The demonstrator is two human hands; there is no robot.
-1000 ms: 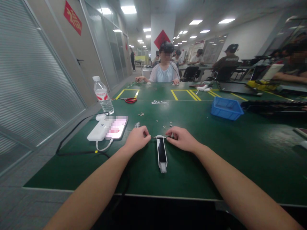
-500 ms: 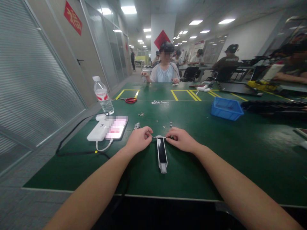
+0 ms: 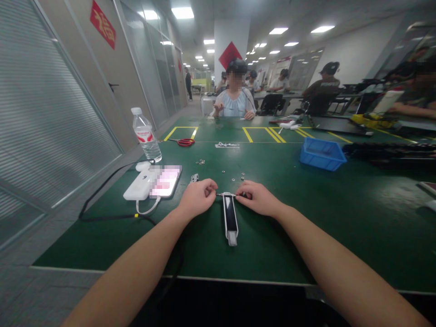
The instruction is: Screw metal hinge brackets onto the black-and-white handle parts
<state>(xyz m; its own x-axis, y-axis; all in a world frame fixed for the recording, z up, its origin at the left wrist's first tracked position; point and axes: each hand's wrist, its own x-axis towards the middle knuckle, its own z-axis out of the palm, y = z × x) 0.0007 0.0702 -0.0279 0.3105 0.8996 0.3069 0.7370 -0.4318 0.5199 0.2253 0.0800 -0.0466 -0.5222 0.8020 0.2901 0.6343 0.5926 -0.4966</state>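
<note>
Flat on the green table (image 3: 272, 254) lies a narrow device with a dark glossy face and a white frame (image 3: 230, 215); a pale grey tab sticks out at its near end. Across its far end runs a thin metal rod (image 3: 220, 195). The fingertips of my left hand (image 3: 199, 197) are pinched on the rod's left end. On the opposite side my right hand (image 3: 257, 197) pinches the right end, where the fingers hide most of the detail. Just beyond the left hand sits a small metal clip-like part (image 3: 194, 178).
Several small rings or nuts (image 3: 201, 162) lie ahead. A white power bank (image 3: 138, 184), a phone (image 3: 170, 181) and a water bottle (image 3: 147, 136) stand left, with a black cable. Red-handled scissors (image 3: 185, 142) and a blue bin (image 3: 322, 154) are farther off. Another person (image 3: 235, 102) sits opposite.
My hands and the device hold almost the same place. Across the table, the other person's hand has drawn in toward their chest.
</note>
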